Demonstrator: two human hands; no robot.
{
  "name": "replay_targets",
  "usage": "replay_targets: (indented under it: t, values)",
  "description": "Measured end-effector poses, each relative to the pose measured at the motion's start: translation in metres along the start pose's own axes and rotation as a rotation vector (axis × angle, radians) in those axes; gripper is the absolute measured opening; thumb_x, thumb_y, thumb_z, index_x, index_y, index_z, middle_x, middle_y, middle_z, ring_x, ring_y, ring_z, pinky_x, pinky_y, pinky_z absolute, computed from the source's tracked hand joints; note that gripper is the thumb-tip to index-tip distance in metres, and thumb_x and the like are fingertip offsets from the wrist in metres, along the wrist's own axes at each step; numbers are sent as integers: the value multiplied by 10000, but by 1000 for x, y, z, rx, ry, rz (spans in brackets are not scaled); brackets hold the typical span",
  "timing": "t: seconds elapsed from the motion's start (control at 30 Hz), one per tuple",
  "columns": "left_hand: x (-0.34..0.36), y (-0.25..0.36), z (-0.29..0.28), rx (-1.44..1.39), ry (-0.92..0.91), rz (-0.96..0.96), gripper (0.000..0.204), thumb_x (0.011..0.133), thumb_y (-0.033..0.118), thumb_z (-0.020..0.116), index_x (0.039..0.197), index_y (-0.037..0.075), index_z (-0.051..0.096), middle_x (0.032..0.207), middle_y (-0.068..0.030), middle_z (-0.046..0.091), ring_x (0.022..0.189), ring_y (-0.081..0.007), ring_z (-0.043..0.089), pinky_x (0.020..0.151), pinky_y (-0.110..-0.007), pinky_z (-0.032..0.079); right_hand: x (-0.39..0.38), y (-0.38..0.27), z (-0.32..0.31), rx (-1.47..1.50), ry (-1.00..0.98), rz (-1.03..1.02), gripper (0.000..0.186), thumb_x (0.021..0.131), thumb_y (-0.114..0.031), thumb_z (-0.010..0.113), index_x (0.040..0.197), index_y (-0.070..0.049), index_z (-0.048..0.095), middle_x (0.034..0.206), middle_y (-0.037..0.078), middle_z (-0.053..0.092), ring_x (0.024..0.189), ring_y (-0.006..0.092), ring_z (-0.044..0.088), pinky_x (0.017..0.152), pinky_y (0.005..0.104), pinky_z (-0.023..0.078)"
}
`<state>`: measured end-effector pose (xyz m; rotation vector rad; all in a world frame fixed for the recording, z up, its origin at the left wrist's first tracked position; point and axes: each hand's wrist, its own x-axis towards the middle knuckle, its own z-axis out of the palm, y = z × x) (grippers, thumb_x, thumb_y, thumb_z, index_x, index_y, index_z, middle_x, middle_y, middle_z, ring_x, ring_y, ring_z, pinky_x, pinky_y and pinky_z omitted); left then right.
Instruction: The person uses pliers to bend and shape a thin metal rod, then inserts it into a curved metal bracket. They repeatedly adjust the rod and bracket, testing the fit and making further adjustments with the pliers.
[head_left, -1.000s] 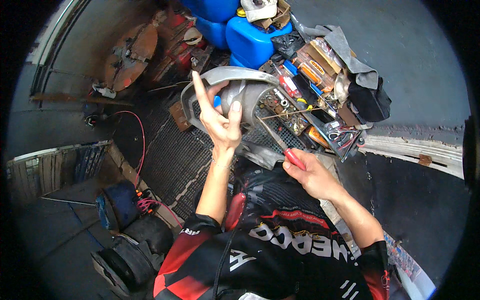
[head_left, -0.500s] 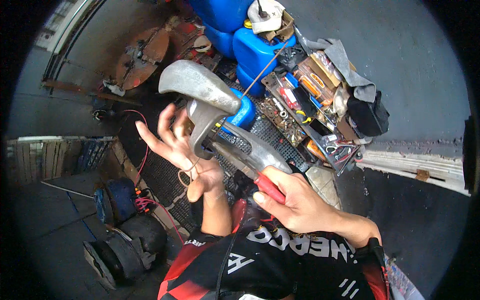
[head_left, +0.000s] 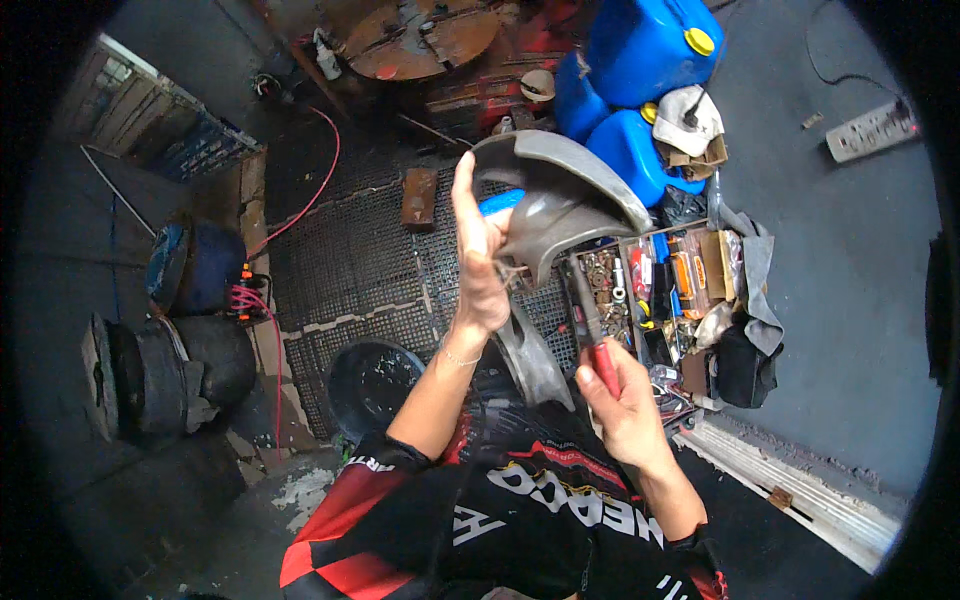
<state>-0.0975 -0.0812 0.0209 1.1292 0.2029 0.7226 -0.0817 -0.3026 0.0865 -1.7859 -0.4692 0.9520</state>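
My left hand holds up a grey metal propeller with broad curved blades. Its fingers lie along the propeller's left edge, some of them hidden behind the metal. A thin brown cord hangs by the thumb. Another blade reaches down toward my lap. In my right hand, closed around its red handle, is a file. The file points up and away, just right of the propeller; whether it touches the metal I cannot tell.
Blue jerrycans stand at the back, near a tray of tools and hardware. A black tub sits left of my lap. A pink hose crosses the rubber mat. At right lies a power strip.
The view has swung, bringing the tub and power strip into sight. The propeller has turned, showing a blade's hollow side. The file has become steeper and stands farther right of the propeller.
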Motion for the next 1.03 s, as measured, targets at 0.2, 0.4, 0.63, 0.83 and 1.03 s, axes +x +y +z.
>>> replay_targets:
  t: [0.2, 0.4, 0.63, 0.83, 1.03]
  values:
    - [25, -15, -55, -124, -89, -28, 1402, 780, 845, 682, 1653, 86, -112, 1190, -217, 700, 1052, -218, 701, 951, -348, 537, 28, -9, 43, 83, 24, 79, 193, 1052, -202, 618, 938, -71, 534, 789, -56, 399, 752, 64, 368, 651, 262, 340]
    - [54, -20, -76, 77, -69, -92, 1093, 923, 760, 514, 1631, 5, 162, 1215, -183, 611, 1006, -176, 593, 904, -324, 444, 33, -31, 65, 36, 168, 23, 222, 1046, -241, 627, 933, -72, 538, 783, -51, 401, 737, 74, 362, 648, 271, 336]
    - [81, 34, -54, 3, -208, -95, 1002, 993, 668, 514, 1618, -25, 150, 1072, -152, 679, 912, -158, 612, 866, -291, 439, 15, -62, 64, 58, 211, -48, 215, 1044, -232, 633, 960, -64, 528, 793, -47, 405, 741, 79, 380, 658, 271, 353]
    - [80, 46, -42, 55, -182, 27, 1057, 992, 545, 649, 1605, -82, 60, 1019, -124, 670, 883, -133, 585, 842, -283, 437, 30, -33, 61, 53, 276, -120, 235, 1056, -262, 623, 953, -74, 527, 830, -45, 404, 784, 76, 376, 697, 267, 348]
    - [83, 19, -37, 155, -135, 183, 1048, 980, 570, 641, 1637, -15, 73, 1150, -217, 738, 1080, -239, 706, 950, -281, 492, 44, -21, 39, 236, 79, 141, 245, 1061, -327, 623, 1020, -96, 553, 812, -37, 462, 751, 90, 445, 680, 287, 403]
